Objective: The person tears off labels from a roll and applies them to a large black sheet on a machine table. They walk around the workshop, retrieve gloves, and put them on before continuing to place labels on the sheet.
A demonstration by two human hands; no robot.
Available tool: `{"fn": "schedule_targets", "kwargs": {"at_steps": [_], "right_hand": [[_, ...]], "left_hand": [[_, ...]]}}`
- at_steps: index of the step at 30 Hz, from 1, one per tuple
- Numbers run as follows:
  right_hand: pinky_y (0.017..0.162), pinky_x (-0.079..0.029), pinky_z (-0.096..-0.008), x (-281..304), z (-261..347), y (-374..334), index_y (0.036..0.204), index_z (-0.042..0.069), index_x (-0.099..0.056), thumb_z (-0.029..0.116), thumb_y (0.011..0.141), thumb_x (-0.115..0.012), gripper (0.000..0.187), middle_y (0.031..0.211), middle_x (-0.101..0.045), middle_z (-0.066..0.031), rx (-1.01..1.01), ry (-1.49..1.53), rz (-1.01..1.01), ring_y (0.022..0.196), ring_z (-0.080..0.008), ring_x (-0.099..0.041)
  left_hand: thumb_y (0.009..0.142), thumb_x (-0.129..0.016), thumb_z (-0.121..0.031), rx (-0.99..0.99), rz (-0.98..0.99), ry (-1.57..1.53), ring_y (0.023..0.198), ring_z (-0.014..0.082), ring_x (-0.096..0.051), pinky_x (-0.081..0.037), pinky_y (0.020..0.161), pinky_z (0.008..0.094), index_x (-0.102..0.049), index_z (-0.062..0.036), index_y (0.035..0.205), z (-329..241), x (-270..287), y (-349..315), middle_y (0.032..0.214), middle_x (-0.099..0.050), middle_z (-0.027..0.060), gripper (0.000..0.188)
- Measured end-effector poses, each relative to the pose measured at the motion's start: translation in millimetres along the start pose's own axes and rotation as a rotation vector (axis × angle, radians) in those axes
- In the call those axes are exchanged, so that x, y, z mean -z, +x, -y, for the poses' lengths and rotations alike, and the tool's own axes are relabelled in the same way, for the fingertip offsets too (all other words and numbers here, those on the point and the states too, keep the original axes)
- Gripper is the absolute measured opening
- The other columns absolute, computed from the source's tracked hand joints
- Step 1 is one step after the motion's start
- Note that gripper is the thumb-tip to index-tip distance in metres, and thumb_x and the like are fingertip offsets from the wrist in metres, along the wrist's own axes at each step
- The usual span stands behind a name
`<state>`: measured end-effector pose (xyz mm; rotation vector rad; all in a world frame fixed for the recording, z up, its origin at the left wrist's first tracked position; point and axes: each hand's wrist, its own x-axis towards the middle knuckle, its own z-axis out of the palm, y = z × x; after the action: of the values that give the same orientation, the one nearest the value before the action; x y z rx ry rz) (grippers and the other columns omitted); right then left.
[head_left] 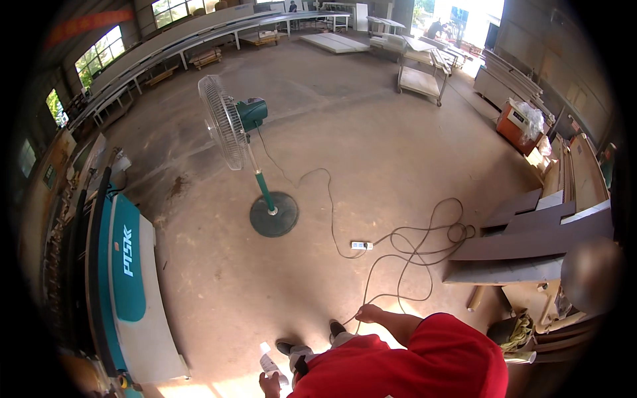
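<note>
At the bottom of the view, my left hand (270,385) is wrapped round a clear plastic bottle (269,363) with a whitish top. My right hand (367,313) hangs low in front of my red shirt (405,361), its fingers curled. A dark cable (399,286) passes by that hand; whether the fingers hold it or anything else, I cannot make out. The cable lies in loose loops on the floor and meets a white power strip (361,245). Farther off stands a green pedestal fan (267,192) on a round base, with its own cord running toward the strip.
A teal and white machine (136,285) stands along the left. Dark panels (537,235) are stacked at the right, near an orange machine (521,126) under plastic. A wheeled cart (419,81) and a long conveyor (219,32) are at the back. A distant person (434,29) is by the bright doorway.
</note>
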<state>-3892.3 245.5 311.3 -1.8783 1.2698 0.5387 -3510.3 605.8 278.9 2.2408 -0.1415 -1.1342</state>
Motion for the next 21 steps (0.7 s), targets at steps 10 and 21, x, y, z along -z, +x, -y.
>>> {"fn": "schedule_targets", "kwargs": {"at_steps": [10,21], "right_hand": [[0.089,-0.048,-0.0442,21,-73,-9,0.098,0.007,-0.069,0.043,0.082,-0.053,0.043,0.108,-0.065,-0.0170,0.044,-0.027,-0.013,0.105,-0.0354,-0.060],[0.090,-0.048,-0.0426,23,-49,3,0.095,0.011,-0.071,0.043,0.081,-0.056,0.038,0.103,-0.068,-0.0142,0.183,0.074,-0.097,0.103,-0.0333,-0.061]], "left_hand": [[0.087,-0.068,-0.029,-0.301,-0.068,0.216,0.079,0.0209,-0.061,-0.050,0.082,0.0313,-0.036,0.0148,0.131,79,-65,15,0.093,-0.068,0.0102,0.070],[0.072,-0.076,-0.020,-0.098,-0.191,0.198,0.104,0.0345,-0.061,-0.052,0.083,0.0419,-0.038,0.0084,0.136,-18,-62,-14,0.122,-0.056,0.0285,0.080]]}}
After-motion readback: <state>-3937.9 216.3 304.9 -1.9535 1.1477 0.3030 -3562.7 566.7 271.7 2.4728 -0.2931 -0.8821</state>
